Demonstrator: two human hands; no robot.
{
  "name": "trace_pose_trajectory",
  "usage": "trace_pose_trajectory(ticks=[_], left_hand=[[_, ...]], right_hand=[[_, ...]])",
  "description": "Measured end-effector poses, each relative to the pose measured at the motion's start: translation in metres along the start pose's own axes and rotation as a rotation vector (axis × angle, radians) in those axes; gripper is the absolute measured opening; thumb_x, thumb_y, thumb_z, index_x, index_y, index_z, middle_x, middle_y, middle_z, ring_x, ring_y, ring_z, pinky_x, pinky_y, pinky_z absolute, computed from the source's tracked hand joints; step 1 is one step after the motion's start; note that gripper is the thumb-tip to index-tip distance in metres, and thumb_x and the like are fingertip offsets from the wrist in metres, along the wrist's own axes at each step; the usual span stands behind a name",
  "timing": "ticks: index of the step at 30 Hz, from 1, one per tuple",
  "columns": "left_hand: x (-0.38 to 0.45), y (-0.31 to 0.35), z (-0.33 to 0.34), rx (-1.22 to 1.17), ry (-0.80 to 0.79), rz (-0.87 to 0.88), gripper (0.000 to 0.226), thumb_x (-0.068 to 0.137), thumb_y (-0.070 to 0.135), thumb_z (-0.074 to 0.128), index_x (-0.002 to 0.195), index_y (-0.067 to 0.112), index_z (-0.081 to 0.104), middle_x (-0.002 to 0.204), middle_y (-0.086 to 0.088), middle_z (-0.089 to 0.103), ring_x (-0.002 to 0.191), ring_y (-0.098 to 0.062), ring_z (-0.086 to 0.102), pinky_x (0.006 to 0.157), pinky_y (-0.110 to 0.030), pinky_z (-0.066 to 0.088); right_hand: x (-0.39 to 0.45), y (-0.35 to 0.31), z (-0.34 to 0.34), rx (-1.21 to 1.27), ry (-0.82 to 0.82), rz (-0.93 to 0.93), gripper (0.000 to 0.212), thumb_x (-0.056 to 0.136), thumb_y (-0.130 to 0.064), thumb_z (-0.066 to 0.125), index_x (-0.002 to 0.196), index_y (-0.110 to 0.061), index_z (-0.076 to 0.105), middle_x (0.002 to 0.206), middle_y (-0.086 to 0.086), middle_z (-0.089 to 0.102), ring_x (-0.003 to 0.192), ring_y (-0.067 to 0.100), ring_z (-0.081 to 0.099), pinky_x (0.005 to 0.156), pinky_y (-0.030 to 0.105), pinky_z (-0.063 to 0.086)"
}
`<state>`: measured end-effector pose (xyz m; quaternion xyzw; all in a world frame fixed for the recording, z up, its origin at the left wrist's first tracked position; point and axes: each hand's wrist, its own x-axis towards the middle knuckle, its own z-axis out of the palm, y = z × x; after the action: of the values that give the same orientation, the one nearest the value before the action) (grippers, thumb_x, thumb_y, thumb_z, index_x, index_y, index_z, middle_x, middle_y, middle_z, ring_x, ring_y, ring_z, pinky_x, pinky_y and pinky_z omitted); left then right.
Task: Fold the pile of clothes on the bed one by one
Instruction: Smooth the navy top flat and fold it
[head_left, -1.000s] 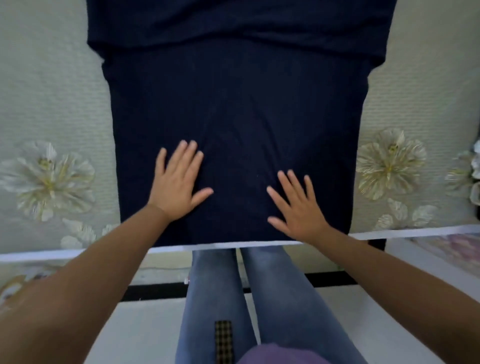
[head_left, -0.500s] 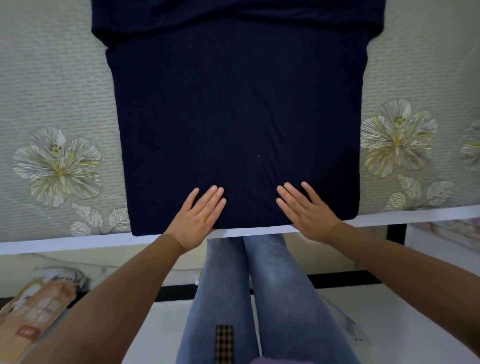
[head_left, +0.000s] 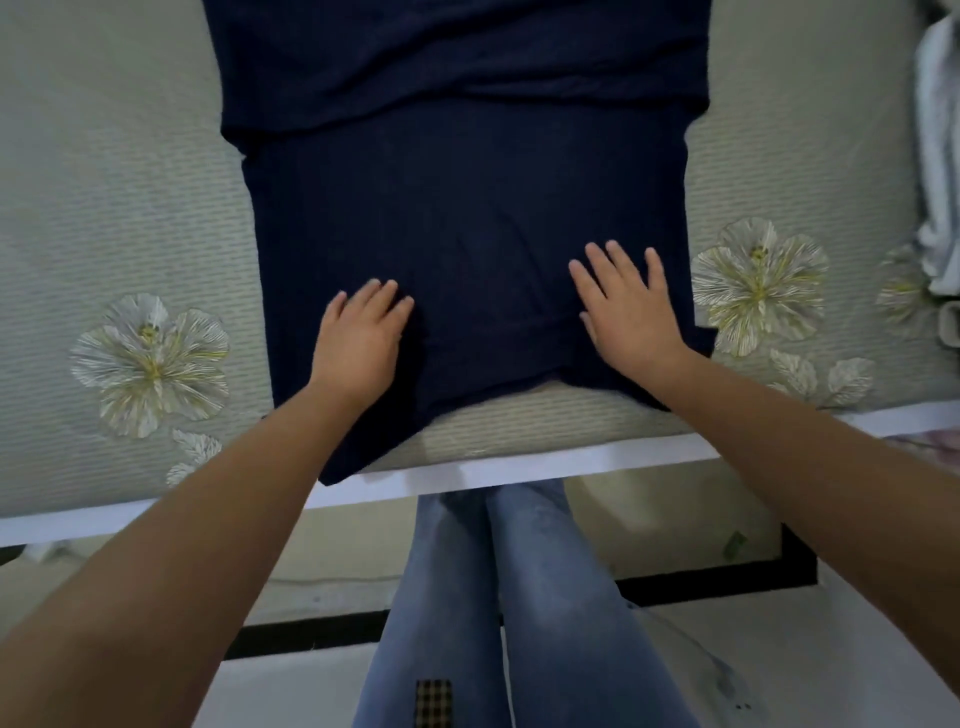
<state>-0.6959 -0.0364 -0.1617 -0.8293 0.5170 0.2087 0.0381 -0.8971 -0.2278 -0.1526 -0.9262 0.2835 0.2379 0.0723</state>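
garment: a dark navy, finely ribbed knit top (head_left: 467, 218) is spread flat on the bed, running from the near edge up and out of the top of the view

upper part: a wide band of the same navy cloth is laid across it, probably sleeves folded in, but that can't really be told. Its lower edge is seen as a soft, wavy line

hem: kinda messy. The near left corner is draped down to the white edge strip (head_left: 519, 467), while the middle and right of the hem are drawn up in an arc, so a bare wedge of bedding is shown below it. A faint stitched hem band can be made out between the hands

surface: mostly smooth, with a few shallow creases near the hands

left hand (head_left: 358, 338): laid palm-down on the cloth near the hem, fingers straight and close together, nothing gripped

right hand (head_left: 631, 306): pressed flat on the cloth too, fingers spread wider, nothing gripped, set a bit further up the garment than the left

bedding: a pale green textured bedspread with embroidered white-and-yellow flowers (head_left: 130, 208) is seen on both sides of the top

other stuff: a bundle of whitish cloth (head_left: 937, 156) is partly seen at the right edge; blue jeans (head_left: 493, 597) are worn by the person standing at the bed
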Motion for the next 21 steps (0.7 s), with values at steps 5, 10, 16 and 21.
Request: trace_pose_trajectory(ticks=[5, 10, 16, 21], left_hand=[[-0.021, 0.032, -0.006, -0.134, 0.136, 0.229, 0.038, 0.063, 0.015, 0.077, 0.092, -0.009, 0.067, 0.098, -0.026, 0.066, 0.086, -0.042, 0.065, 0.075, -0.049, 0.052], [-0.057, 0.044, 0.022, -0.099, -0.2, 0.021, 0.064, 0.088, 0.025, 0.059, 0.139, -0.003, 0.031, 0.148, -0.017, 0.026, 0.137, -0.036, 0.024, 0.112, -0.045, 0.021], [-0.046, 0.03, 0.026, -0.281, -0.09, -0.126, 0.057, 0.088, -0.004, 0.042, 0.142, 0.005, 0.026, 0.153, -0.011, 0.017, 0.143, -0.023, 0.01, 0.113, -0.031, 0.007], [-0.046, 0.025, 0.023, -0.348, -0.102, -0.134, 0.055, 0.09, -0.007, 0.034, 0.142, 0.01, 0.026, 0.152, -0.005, 0.021, 0.142, -0.016, 0.013, 0.109, -0.014, -0.005]], right_hand=[[-0.021, -0.034, 0.001, 0.16, 0.114, -0.124, 0.052, 0.087, -0.03, 0.057, 0.126, 0.004, 0.05, 0.136, 0.024, 0.046, 0.124, 0.037, 0.047, 0.102, 0.05, 0.036], [-0.038, -0.029, 0.034, 0.107, -0.151, -0.119, 0.077, 0.091, -0.038, 0.049, 0.146, -0.01, 0.004, 0.153, 0.007, -0.008, 0.143, 0.027, -0.001, 0.115, 0.042, -0.003], [-0.024, -0.008, 0.027, 0.128, -0.179, -0.153, 0.072, 0.091, -0.016, 0.046, 0.147, -0.011, 0.0, 0.156, 0.004, -0.007, 0.144, 0.019, -0.008, 0.113, 0.035, -0.012], [-0.037, 0.0, 0.022, 0.145, -0.259, -0.257, 0.064, 0.094, -0.014, 0.038, 0.147, -0.014, 0.002, 0.156, 0.0, -0.006, 0.143, 0.014, -0.008, 0.112, 0.029, -0.014]])
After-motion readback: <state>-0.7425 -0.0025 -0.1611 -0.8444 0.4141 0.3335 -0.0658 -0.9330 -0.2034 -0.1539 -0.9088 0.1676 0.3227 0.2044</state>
